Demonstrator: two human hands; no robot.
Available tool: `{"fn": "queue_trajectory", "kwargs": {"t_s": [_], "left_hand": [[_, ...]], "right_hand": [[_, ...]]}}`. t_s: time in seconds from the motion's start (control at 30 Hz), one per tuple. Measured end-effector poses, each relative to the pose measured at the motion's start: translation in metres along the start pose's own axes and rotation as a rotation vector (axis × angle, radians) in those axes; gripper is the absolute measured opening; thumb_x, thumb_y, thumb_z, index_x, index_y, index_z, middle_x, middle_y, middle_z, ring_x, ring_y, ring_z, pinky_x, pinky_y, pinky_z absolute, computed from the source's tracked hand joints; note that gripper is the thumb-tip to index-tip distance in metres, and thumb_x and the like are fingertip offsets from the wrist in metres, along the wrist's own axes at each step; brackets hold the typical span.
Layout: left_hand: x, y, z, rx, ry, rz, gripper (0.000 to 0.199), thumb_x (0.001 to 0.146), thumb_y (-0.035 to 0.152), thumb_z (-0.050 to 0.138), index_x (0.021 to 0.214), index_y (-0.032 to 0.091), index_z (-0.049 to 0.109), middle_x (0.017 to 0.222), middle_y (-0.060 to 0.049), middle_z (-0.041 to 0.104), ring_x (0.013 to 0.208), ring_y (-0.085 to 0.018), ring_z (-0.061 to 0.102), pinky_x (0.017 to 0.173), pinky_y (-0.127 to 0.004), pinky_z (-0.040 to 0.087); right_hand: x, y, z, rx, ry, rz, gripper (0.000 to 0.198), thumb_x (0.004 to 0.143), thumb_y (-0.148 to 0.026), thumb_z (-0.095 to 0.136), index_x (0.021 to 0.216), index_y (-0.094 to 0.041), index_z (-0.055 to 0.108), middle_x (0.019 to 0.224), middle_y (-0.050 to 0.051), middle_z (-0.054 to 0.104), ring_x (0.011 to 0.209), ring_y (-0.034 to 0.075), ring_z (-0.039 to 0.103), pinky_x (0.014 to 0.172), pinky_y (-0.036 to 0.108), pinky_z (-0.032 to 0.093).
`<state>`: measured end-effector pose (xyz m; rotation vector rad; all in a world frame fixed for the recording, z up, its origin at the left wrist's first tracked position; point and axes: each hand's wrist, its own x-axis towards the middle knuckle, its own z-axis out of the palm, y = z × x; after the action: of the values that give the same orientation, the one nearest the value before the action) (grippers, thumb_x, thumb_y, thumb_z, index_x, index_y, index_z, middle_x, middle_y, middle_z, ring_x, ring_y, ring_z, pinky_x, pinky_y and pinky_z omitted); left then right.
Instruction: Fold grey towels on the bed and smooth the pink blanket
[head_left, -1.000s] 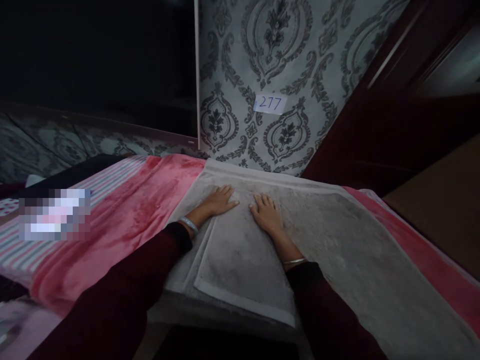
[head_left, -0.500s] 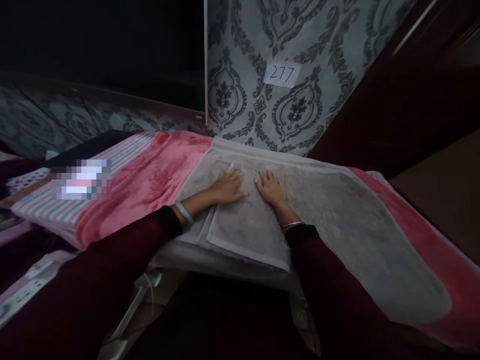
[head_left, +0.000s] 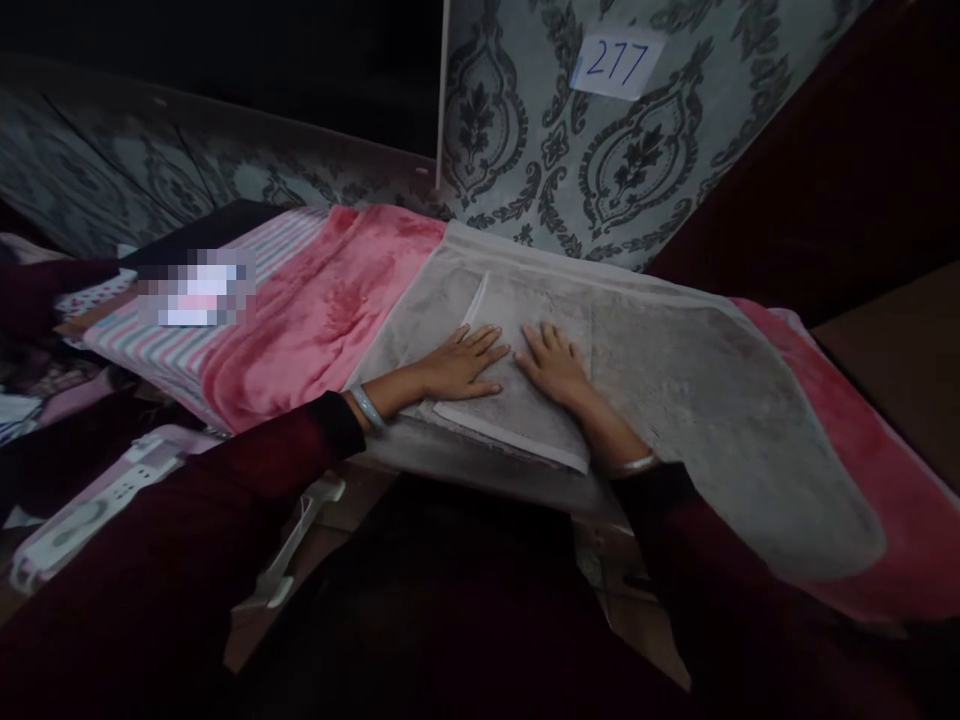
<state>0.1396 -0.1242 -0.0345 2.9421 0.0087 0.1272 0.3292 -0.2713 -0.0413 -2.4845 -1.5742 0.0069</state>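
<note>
A folded grey cloth (head_left: 517,420), perhaps a towel, lies flat with its pale edging toward me. My left hand (head_left: 461,368) rests palm down on its left part, fingers spread. On the same cloth, a little to the right, lies my right hand (head_left: 553,362), also flat with fingers apart. Neither hand grips anything. Under the folded piece spreads a larger grey plush mat (head_left: 697,400). Beneath that is a pink plush blanket (head_left: 322,300), showing on the left and along the right end.
A striped cloth (head_left: 142,335) lies at the left end, with a blurred-out item on it. Behind are a dark screen (head_left: 225,70) and patterned wall with a paper marked 277 (head_left: 618,62). A white power strip (head_left: 105,505) sits lower left.
My view has tilted down, so the scene sits higher in the picture. My hands have slid nearer to me over the folded cloth, both still flat.
</note>
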Motion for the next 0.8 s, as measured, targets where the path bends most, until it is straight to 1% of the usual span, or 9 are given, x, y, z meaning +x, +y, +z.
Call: {"fn": "queue_trajectory", "kwargs": {"t_s": [0.1,0.17,0.37,0.47,0.57,0.63,0.7,0.73,0.8], "left_hand": [[-0.016,-0.001,-0.003,-0.012,-0.026,0.03,0.079,0.099,0.065,0.041,0.163,0.022,0.026,0.173,-0.015,0.009,0.16,-0.032,0.003,0.126,-0.053,0.004],[-0.031,-0.003,-0.006,-0.022,-0.049,0.047,0.075,0.1,0.062,0.041,0.164,0.026,0.026,0.173,-0.013,0.007,0.16,-0.032,0.004,0.126,-0.053,0.005],[-0.069,-0.016,-0.015,-0.02,-0.076,0.012,0.063,0.104,0.055,0.037,0.162,0.031,0.031,0.173,-0.009,0.012,0.16,-0.03,0.008,0.126,-0.056,0.006],[-0.079,-0.018,-0.016,-0.028,-0.037,-0.006,0.06,0.105,0.054,0.037,0.16,0.031,0.034,0.172,-0.008,0.018,0.159,-0.03,0.012,0.126,-0.058,0.009],[-0.081,-0.013,-0.018,-0.048,0.022,-0.014,0.057,0.104,0.052,0.04,0.156,0.029,0.042,0.17,-0.01,0.027,0.158,-0.031,0.019,0.125,-0.06,0.015],[-0.079,-0.003,-0.019,-0.053,0.092,-0.022,0.053,0.105,0.049,0.041,0.151,0.026,0.051,0.167,-0.011,0.033,0.156,-0.032,0.025,0.123,-0.06,0.021],[-0.076,0.009,-0.019,-0.06,0.168,0.006,0.048,0.105,0.046,0.043,0.144,0.022,0.059,0.163,-0.013,0.041,0.153,-0.032,0.033,0.121,-0.057,0.028],[-0.076,0.015,-0.017,-0.071,0.195,0.036,0.047,0.104,0.045,0.045,0.141,0.021,0.061,0.16,-0.014,0.046,0.15,-0.031,0.038,0.12,-0.056,0.033],[-0.078,0.026,-0.014,-0.109,0.236,0.094,0.043,0.102,0.044,0.05,0.136,0.021,0.065,0.152,-0.015,0.055,0.143,-0.03,0.048,0.116,-0.054,0.04]], "right_hand": [[-0.05,-0.01,0.005,-0.039,0.037,-0.108,0.066,0.103,-0.059,0.035,0.161,-0.029,0.035,0.17,0.012,0.026,0.156,0.036,0.022,0.119,0.066,0.025],[-0.072,-0.01,0.005,-0.031,0.044,-0.133,0.063,0.104,-0.056,0.034,0.16,-0.028,0.036,0.169,0.012,0.028,0.155,0.034,0.025,0.12,0.064,0.026],[-0.096,0.003,0.003,0.031,0.071,-0.166,0.054,0.106,-0.044,0.033,0.158,-0.033,0.04,0.166,0.005,0.036,0.155,0.031,0.028,0.12,0.063,0.028],[-0.114,0.007,0.005,0.072,0.104,-0.177,0.052,0.106,-0.042,0.032,0.157,-0.033,0.043,0.165,0.004,0.038,0.155,0.03,0.028,0.119,0.064,0.029],[-0.135,0.006,0.004,0.106,0.132,-0.172,0.051,0.107,-0.041,0.032,0.155,-0.031,0.045,0.163,0.006,0.041,0.154,0.032,0.029,0.118,0.067,0.03],[-0.148,0.001,0.002,0.12,0.175,-0.174,0.05,0.106,-0.041,0.035,0.154,-0.032,0.046,0.161,0.006,0.044,0.153,0.032,0.031,0.118,0.068,0.028],[-0.157,-0.006,0.0,0.134,0.224,-0.192,0.05,0.106,-0.042,0.04,0.153,-0.031,0.048,0.158,0.007,0.048,0.152,0.032,0.034,0.12,0.068,0.026],[-0.16,-0.011,-0.001,0.15,0.243,-0.212,0.05,0.105,-0.042,0.042,0.153,-0.03,0.049,0.157,0.008,0.05,0.151,0.032,0.036,0.12,0.067,0.026],[-0.164,-0.019,0.001,0.209,0.28,-0.255,0.049,0.104,-0.041,0.047,0.151,-0.027,0.052,0.153,0.009,0.054,0.148,0.03,0.041,0.12,0.061,0.032]]}}
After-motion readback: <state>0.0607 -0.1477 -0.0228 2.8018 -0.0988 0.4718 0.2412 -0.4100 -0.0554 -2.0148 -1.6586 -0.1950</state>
